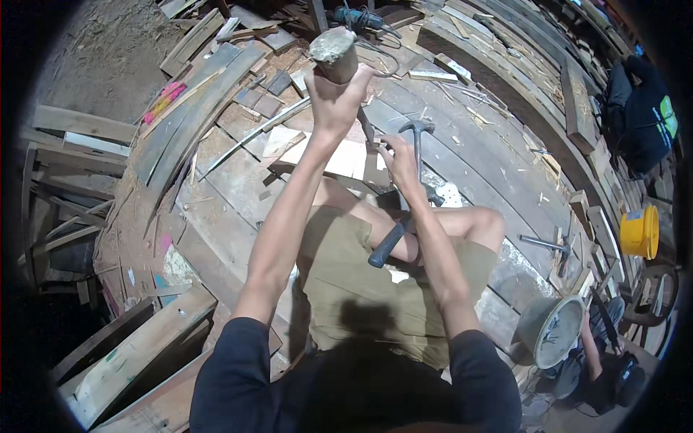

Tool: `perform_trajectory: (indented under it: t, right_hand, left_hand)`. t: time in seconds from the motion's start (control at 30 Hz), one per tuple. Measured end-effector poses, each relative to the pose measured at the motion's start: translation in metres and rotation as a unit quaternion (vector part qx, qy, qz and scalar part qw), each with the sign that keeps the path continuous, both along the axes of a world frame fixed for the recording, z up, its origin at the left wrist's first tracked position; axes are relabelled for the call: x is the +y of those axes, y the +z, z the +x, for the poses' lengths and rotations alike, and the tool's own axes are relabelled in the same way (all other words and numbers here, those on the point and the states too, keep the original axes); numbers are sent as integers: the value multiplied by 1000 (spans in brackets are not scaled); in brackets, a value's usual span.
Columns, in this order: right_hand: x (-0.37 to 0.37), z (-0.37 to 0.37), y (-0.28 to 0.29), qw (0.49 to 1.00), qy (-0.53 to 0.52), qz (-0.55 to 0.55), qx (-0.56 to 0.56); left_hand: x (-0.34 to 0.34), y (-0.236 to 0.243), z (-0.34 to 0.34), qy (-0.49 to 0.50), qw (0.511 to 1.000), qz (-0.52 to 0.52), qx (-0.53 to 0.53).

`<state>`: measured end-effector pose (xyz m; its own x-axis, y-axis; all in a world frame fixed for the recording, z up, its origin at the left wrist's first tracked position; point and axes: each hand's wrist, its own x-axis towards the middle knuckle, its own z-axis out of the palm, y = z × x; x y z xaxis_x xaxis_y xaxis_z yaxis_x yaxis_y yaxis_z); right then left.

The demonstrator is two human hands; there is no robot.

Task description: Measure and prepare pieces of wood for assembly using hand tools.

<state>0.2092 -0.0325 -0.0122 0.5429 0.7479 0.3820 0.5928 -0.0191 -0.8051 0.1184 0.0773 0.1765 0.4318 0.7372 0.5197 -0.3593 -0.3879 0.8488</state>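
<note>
1. gripping a round block with a rough, pale top [337, 54], my left hand [334, 108] is up at the top centre of the frame, fingers wrapped round its lower part; the block rises out of my grasp toward the upper edge.
2. my right hand [399, 160] is lower and to the right, near the middle of the frame, its thumb and fingers drawn together in a pinch.
3. a dark, narrow tool [367, 128] slants between my hands, from beside my left wrist down to my right fingertips; i cannot tell how firmly those fingertips hold it.
4. pale-faced wood [348, 159] lies below my left hand and left of my right, just above my bent legs.
5. a claw hammer [418, 128] has its head just above my right hand, at upper centre.
6. a dark handle [390, 245] sticks out beside my right forearm, mid-frame.
7. a yellow bucket [639, 232] stands at the right edge, well apart from both hands.
</note>
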Motion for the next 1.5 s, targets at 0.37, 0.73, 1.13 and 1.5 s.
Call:
perform_trajectory:
  t: [0.37, 0.73, 1.13, 1.5]
  right_hand:
    - [3, -3, 7, 1000, 8, -10, 15]
    - [6, -3, 7, 1000, 2, 11, -16]
    - [-3, -8, 4, 999, -18, -15, 22]
    - [-7, -7, 17, 998, -9, -63, 21]
  left_hand:
    - [5, -5, 0, 4, 999, 37, 9]
    - [8, -6, 1, -9, 1000, 18, 23]
    - [-6, -5, 17, 74, 995, 64, 21]
    - [-1, -16, 26, 136, 981, 123, 56]
